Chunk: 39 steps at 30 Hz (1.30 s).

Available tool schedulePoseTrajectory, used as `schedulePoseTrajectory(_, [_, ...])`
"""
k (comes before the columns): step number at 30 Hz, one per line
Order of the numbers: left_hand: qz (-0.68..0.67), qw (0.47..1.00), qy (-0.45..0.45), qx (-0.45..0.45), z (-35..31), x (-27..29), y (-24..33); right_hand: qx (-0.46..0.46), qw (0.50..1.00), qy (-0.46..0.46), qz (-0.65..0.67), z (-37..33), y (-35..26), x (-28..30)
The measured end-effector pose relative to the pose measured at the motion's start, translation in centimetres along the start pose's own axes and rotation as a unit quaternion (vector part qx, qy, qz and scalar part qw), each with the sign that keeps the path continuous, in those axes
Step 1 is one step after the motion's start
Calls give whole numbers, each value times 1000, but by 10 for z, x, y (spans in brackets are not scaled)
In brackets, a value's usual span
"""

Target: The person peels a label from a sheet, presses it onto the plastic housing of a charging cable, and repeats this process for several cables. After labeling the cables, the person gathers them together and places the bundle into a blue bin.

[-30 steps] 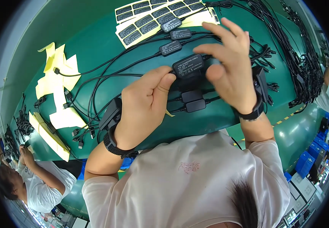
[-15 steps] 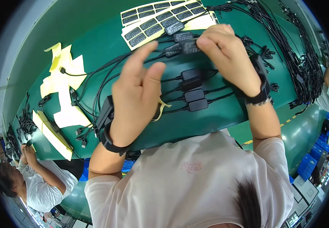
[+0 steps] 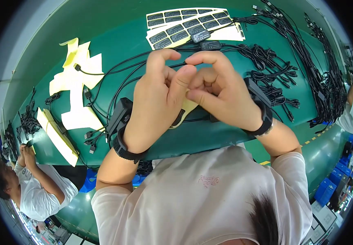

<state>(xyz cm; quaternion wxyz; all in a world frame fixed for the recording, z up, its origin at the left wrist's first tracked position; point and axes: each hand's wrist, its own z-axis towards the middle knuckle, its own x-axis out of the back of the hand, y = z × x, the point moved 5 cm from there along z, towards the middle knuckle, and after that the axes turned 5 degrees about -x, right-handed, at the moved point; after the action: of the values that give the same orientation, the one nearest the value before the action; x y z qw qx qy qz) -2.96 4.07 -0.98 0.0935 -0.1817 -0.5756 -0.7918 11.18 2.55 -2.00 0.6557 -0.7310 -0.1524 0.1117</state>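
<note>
Label sheets (image 3: 174, 30), yellow-backed with black labels, overlapping on a green table (image 3: 209, 139). Left hand (image 3: 152, 102) and right hand (image 3: 233, 96) on the near side of the label sheets, raised close together, fingertips nearly meeting. Left forefinger bent over toward thumb, with a narrow gap between the two. Right forefinger arched above a thumb set apart from it, other fingers curled inward. Short stretch of black cable (image 3: 177, 65) visible in the left gap, on the near side of the label sheets; pinched or merely lying behind, impossible to tell. Content of the right grip impossible to tell, with curled fingers hiding it. Yellow strip (image 3: 190, 103) below the right thumb, between the hands and farther from the label sheets than the fingertips; held or loose, not clear.

One black cable box (image 3: 201, 36) on the near edge of the label sheets, labelled face up; second box (image 3: 210, 45) just beside that same edge. Left of the label sheets, creased yellow paper (image 3: 76, 94) with a black plug (image 3: 77, 67) on top; farther off on the same side, a stack of long yellow sheets (image 3: 56, 134). Right of the label sheets, coiled cables (image 3: 262, 57), then a long black cable bundle (image 3: 321, 87). Well left of the label sheets, co-worker (image 3: 41, 192) in white, hands together.
</note>
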Motion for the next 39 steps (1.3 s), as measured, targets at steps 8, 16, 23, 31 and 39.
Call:
schedulePoseTrajectory(8, [-105, 969, -203, 98, 0, 0, -7, 68, 993, 95, -24, -3, -6, 34])
schedulePoseTrajectory(16, [-205, 919, -236, 241, -7, -6, -11, 265, 854, 183, -408, -16, -45, 25])
schedulePoseTrajectory(23, [-215, 941, -199, 170, -5, -5, -13, 321, 821, 143, -449, -18, -29, 7])
schedulePoseTrajectory(31, [-324, 869, -178, 330, -11, -10, -16, 428, 728, 157, -512, -37, -35, -5])
schedulePoseTrajectory(39, [-43, 996, -80, 8, 7, 32, -10, 159, 902, 110, -386, -27, -19, 58])
